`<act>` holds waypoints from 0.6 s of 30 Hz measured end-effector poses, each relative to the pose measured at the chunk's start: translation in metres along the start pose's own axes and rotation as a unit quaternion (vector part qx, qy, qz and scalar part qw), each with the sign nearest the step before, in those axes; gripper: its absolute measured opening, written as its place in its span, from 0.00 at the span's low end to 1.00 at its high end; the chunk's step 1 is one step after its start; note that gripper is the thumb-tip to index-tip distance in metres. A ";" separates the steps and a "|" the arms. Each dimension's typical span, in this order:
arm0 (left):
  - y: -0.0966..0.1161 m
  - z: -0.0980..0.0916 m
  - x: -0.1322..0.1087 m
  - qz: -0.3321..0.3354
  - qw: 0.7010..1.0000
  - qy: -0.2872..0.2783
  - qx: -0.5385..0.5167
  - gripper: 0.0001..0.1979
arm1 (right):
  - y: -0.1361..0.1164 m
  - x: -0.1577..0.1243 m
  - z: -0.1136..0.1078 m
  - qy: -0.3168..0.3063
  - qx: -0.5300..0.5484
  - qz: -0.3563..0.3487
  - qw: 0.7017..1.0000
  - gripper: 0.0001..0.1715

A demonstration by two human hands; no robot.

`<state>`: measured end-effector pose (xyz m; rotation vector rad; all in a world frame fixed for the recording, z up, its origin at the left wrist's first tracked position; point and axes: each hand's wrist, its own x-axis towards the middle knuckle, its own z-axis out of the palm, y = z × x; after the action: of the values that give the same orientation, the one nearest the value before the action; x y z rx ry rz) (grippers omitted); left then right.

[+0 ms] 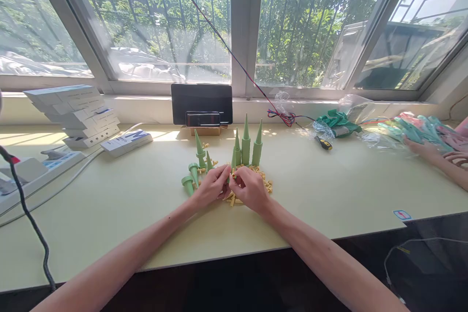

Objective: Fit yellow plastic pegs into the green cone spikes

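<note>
Over a pile of small tan plastic pieces [263,175], my left hand [210,187] and my right hand [252,189] meet with fingertips nearly touching. The fingers of my left hand are closed around a green plastic cone, mostly hidden by the hands. Between thumb and forefinger, my right hand pinches a small tan tube [234,174] against it. Just behind the hands rise stacked green cones [245,148], points up. To the left, another green cone [200,151] stands upright, and loose green cones [187,184] rest with their wide caps up or tilted.
A tablet [202,100] leans by the window behind a dark box. White boxes [80,114] are stacked at left, near a power strip [69,158]. At right lie a yellow-black tool [323,143], green packaging [338,124] and another person's hand [420,148] by teal and pink items.
</note>
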<state>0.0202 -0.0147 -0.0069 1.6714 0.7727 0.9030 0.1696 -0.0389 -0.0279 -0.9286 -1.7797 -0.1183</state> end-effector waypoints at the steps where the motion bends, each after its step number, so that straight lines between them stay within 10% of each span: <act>1: -0.001 0.000 0.000 -0.001 1.000 0.003 -0.002 0.22 | 0.000 0.000 0.000 -0.001 0.003 0.003 1.000 0.14; 18: 0.006 -0.009 0.003 0.038 0.984 0.099 0.143 0.15 | -0.002 0.010 -0.015 0.051 0.054 0.147 0.986 0.15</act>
<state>0.0140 -0.0090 0.0010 1.8913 1.0170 1.0618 0.1787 -0.0422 -0.0120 -1.0758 -1.5233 0.1160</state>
